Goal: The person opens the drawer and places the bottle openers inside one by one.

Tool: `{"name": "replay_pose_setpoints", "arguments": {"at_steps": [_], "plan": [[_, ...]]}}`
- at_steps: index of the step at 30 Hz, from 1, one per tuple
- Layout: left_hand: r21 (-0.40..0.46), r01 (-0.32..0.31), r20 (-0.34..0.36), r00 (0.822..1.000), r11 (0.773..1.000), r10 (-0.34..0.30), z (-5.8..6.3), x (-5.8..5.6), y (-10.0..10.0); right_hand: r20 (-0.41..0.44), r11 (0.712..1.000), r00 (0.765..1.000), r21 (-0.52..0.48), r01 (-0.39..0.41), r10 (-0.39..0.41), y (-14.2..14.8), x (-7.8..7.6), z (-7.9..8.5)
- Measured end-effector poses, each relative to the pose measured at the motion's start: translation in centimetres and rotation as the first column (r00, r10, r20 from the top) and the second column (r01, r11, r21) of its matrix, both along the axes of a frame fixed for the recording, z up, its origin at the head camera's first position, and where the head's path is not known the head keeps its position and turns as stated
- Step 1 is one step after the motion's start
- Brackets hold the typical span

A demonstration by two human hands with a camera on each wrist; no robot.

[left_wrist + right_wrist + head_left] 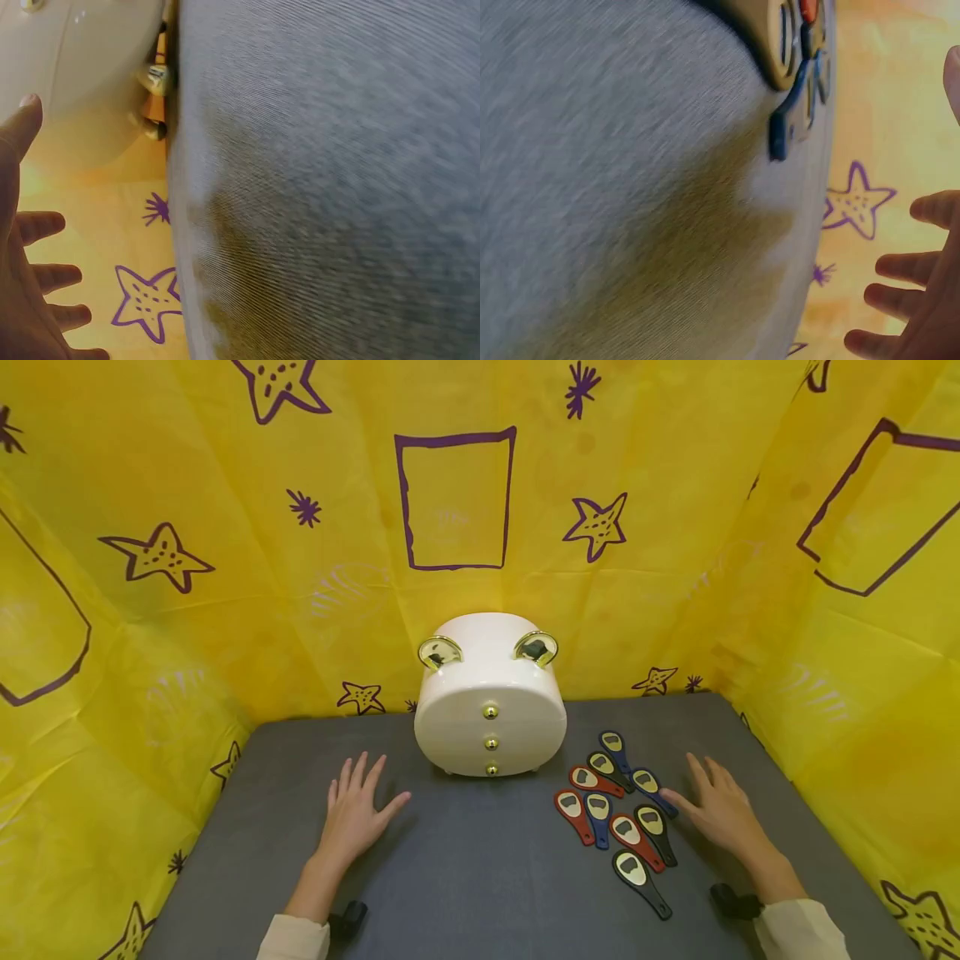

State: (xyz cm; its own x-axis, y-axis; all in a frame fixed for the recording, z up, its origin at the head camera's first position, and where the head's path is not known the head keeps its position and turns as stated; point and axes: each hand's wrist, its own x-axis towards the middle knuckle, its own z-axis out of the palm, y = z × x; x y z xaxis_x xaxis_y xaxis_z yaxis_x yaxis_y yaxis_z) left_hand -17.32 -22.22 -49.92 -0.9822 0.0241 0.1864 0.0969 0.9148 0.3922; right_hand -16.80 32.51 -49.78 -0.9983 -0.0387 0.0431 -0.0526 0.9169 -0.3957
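My left hand (352, 818) is held over the left part of the table, fingers spread and straight, holding nothing. On the right, my right hand (720, 810) has its fingers extended and is likewise empty. Its thumb tip overlaps the handle of a blue bottle opener (647, 781) in the head view. Several red, blue and black bottle openers lie in a loose group left of that hand. A black bottle opener (632, 868) is nearest the front, with a red bottle opener (637, 842) just behind it. Both wrist views show fingers apart, with nothing between them.
A white rounded box (450, 727) with gold knobs and two gold ear shapes stands at the back middle of the grey table (480, 877). Yellow cloth walls (337, 635) with purple drawings enclose the back and sides. Dark wrist straps show at both cuffs.
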Motion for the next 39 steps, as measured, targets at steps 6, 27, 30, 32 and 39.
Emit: {"name": "replay_pose_setpoints", "arguments": {"at_steps": [6, 27, 30, 32, 39], "plan": [[0.047, 0.007, 0.037, 0.999, 0.999, -0.009, 0.6, -0.4, 0.6, -0.008, 0.999, 0.999, 0.008, -0.037, 0.037, -1.3, -0.3, 1.0], [0.341, 0.106, 0.028, 0.992, 0.934, -0.123, 2.5, -2.1, 2.2, -0.025, 0.981, 0.993, -0.150, -0.121, 0.119, -5.0, -1.4, 4.6], [0.386, 0.119, 0.012, 0.991, 0.915, -0.134, 3.0, -2.3, 2.3, -0.033, 0.975, 0.989, -0.170, -0.146, 0.143, -5.6, -1.7, 5.1], [0.401, 0.124, 0.004, 0.991, 0.908, -0.137, 3.2, -2.5, 2.4, -0.032, 0.971, 0.988, -0.181, -0.155, 0.151, -6.0, -1.9, 5.4], [0.471, 0.125, -0.015, 0.991, 0.873, -0.134, 3.8, -2.9, 2.6, -0.027, 0.958, 0.983, -0.219, -0.186, 0.184, -7.0, -2.3, 6.5]]}}
